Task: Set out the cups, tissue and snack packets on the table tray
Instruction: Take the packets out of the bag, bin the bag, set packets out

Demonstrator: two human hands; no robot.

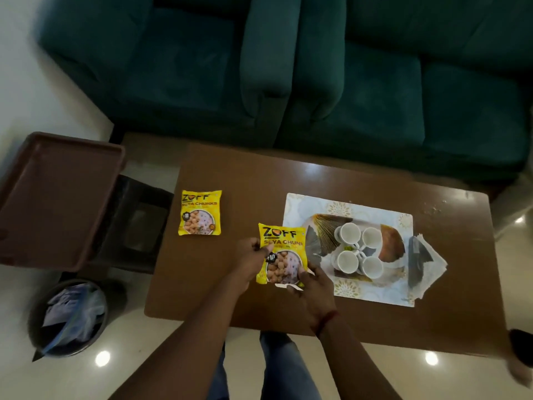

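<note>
A packet (281,254) is gripped by both the left hand (249,259) and right hand (313,287), apparently for placing; just right, the tray (294,203) likely comes next.

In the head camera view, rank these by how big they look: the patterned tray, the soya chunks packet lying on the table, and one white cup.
1. Patterned tray, largest.
2. Soya chunks packet lying on the table.
3. White cup, smallest.

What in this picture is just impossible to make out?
Head view only:
- Yellow snack packet held in both hands: lower corners hidden by left hand and right hand.
- White cups: contents too small to tell.
- Patterned tray: design partly hidden by cups.
- Grey bin: contents blurred.
</note>
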